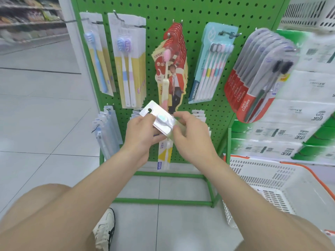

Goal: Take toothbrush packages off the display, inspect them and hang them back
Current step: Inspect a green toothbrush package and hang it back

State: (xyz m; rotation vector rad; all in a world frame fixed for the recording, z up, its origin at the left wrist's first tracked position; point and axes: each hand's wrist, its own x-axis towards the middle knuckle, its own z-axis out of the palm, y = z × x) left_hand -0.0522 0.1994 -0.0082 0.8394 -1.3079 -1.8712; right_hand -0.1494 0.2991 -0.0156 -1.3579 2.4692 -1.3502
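I found one toothbrush package [160, 117] off its hook, held before the lower middle of the pegboard display [199, 13]. The left hand [141, 132] gripped its upper end; the right hand [190, 136] pinched the lower. I judged inspection under way, rehanging outstanding.

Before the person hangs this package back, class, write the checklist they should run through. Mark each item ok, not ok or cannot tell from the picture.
1. Package held securely: ok. The left hand and the right hand both grip the toothbrush package.
2. Hang hole free: ok. The hang hole at its upper end is uncovered.
3. Hole lined up with a hook: not ok. The package lies tilted in front of the green pegboard.
4. Free hook found: cannot tell. The hands hide the row behind them.
5. Package undamaged: cannot tell. It is too blurred to judge.
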